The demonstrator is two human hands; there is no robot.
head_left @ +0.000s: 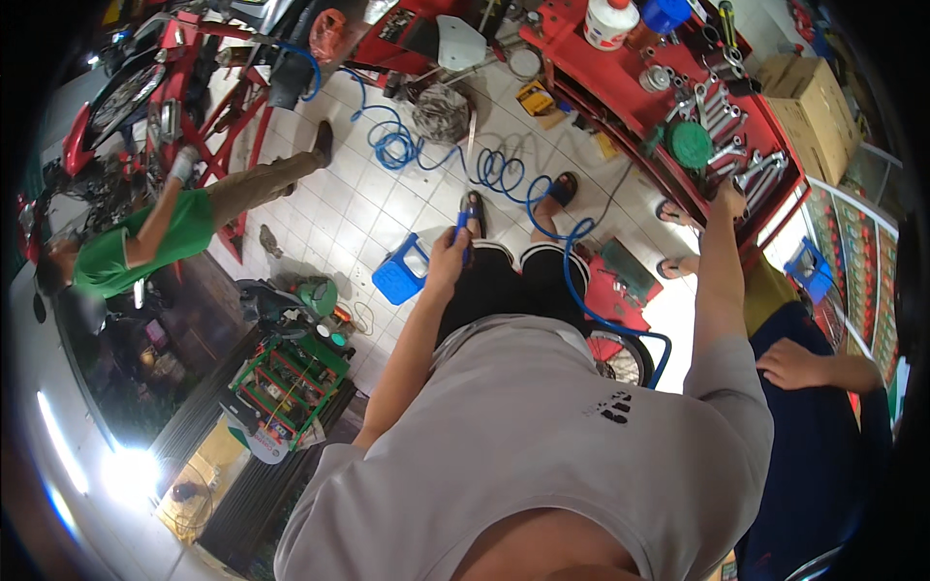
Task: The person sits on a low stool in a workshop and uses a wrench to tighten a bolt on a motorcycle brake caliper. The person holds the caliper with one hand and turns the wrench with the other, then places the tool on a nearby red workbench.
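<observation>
My left hand (447,258) is closed around a blue air blow gun (463,229), held in front of my legs. Its long thin metal nozzle (473,145) points away from me. A blue coiled air hose (499,172) loops over the floor and curves round by my right side. My right arm stretches out to the red tool cart (620,111) at the right. There my right hand (728,201) is down among the wrenches (760,176) at the near edge; its fingers are mostly hidden. Beside them sits a green round object (689,144).
A blue plastic stool (401,269) stands left of my legs. At the left a person in green (145,232) is beside a red motorcycle frame; another in dark clothing (804,416) is close at my right. A green-red tool rack (291,382) and a cardboard box (809,107) flank me.
</observation>
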